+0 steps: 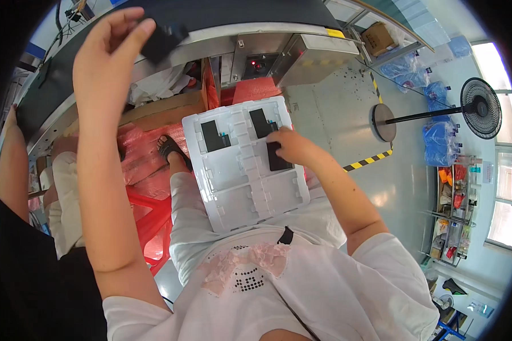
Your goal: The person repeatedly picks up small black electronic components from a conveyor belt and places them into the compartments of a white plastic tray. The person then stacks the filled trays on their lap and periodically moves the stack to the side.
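Observation:
Raised at the upper left, my left hand (111, 48) pinches a black flat piece (162, 44) between thumb and fingers, above the edge of the dark conveyor belt (227, 14). A white plastic tray (227, 170) with moulded compartments lies across my lap. At its right side my right hand (293, 146) grips the edge of another black rectangular piece (280, 160), partly covered by the fingers. Two more black pieces with small bluish tabs, a left one (210, 136) and a right one (259, 123), lie in the tray's far compartments. The near compartments hold nothing.
A metal box (316, 59) stands beside the belt frame, and a cardboard box with white bags (162, 85) sits below the belt. Red wrapping (145, 156) covers things by my legs. Another person's arm (12, 165) is at the left. A standing fan (384, 122) stands at right.

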A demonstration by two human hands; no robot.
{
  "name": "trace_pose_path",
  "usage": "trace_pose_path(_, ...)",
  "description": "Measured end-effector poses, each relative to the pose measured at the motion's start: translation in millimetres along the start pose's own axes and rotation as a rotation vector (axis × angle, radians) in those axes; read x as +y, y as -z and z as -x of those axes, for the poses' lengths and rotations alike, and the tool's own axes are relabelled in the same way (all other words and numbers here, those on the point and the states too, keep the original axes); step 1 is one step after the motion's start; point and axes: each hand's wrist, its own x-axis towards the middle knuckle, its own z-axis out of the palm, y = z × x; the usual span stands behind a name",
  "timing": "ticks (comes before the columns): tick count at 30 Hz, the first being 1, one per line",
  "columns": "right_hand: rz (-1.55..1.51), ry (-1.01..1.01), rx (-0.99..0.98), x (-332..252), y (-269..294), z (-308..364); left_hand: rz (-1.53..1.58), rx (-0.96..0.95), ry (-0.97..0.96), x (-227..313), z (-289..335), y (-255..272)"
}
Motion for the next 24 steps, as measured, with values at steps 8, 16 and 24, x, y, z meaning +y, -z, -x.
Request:
trace_pose_path(8, -0.052, -0.036, 0.332, 4, -57, 63, 0.155, -0.690, 0.396, -59, 141, -32)
trace_pose_path(16, -0.082, 0.021, 0.473, -12, -59, 71, -0.147, -0.579, 0.186, -125, 210, -80)
trace_pose_path(24, 0.019, 0.119, 0.450, 7, -62, 64, -0.593, -0.598, -0.126, -88, 256, -76)
